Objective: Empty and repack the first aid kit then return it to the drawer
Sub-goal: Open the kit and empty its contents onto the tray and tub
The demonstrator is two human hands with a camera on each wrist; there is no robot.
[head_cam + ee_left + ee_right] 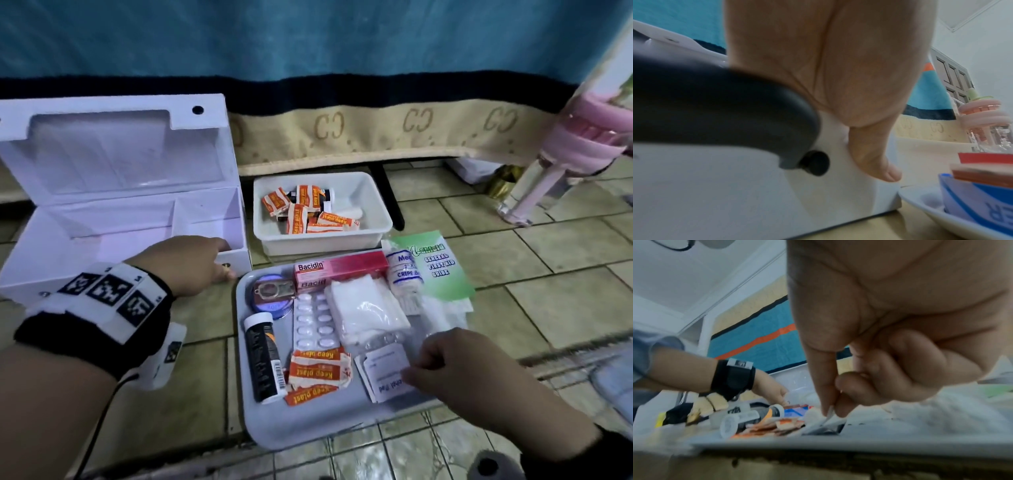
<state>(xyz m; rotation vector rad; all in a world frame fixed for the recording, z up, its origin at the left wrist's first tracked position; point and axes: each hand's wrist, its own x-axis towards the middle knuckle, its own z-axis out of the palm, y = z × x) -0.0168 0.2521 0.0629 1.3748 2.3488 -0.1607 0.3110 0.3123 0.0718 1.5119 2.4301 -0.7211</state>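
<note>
The white first aid kit box [205,219] stands open on the floor at the left, lid up and compartments bare. My left hand [226,259] grips its front right corner, fingers over the rim and thumb [877,160] on the front wall [735,194] beside the black handle [725,105]. A grey tray [308,425] to the right holds a Bacidin carton [339,269], a blister pack [313,320], a black tube [263,359], plasters [318,371], bagged gauze [366,308], a crepe bandage [404,277] and a green guide [442,270]. My right hand [411,375] pinches a white sachet [383,373] on the tray, between thumb and forefinger [824,386].
A white bin [373,209] with more plasters sits behind the tray, near a black bed leg [390,198]. The bed edge with a blue and beige blanket [376,130] runs along the back. A pink-banded clear bottle [565,150] stands at the right on the tiled floor.
</note>
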